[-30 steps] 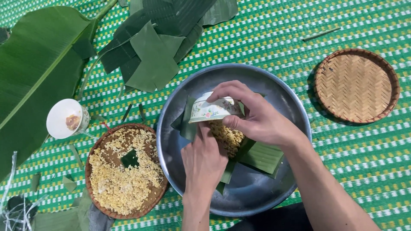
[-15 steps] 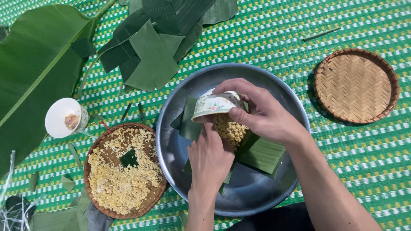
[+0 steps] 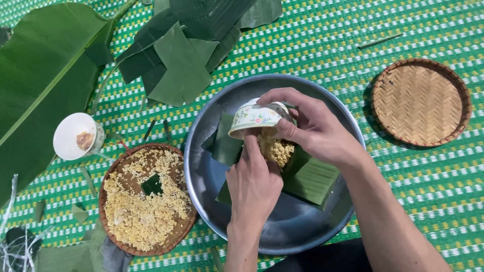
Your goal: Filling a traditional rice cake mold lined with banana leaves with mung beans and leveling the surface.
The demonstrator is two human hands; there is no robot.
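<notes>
1. Green woven mat [image 3: 413, 201] covers the floor; a metal basin [image 3: 302, 236] sits at centre, an empty basket [image 3: 421, 103] at 3 o'clock.
2. I see my right hand [image 3: 322, 133] gripping a small floral bowl [image 3: 252, 118], tipped mouth-down over yellow grain [image 3: 276, 150] piled on folded banana leaves [image 3: 315, 179] inside the basin.
3. My left hand [image 3: 253, 186], fingers curled, steadies the pile and touches the bowl's rim.
4. I judge this the filling step; next calls for lifting the bowl clear without scattering grain.
5. At 9 o'clock, a grain tray [image 3: 146, 201].
</notes>
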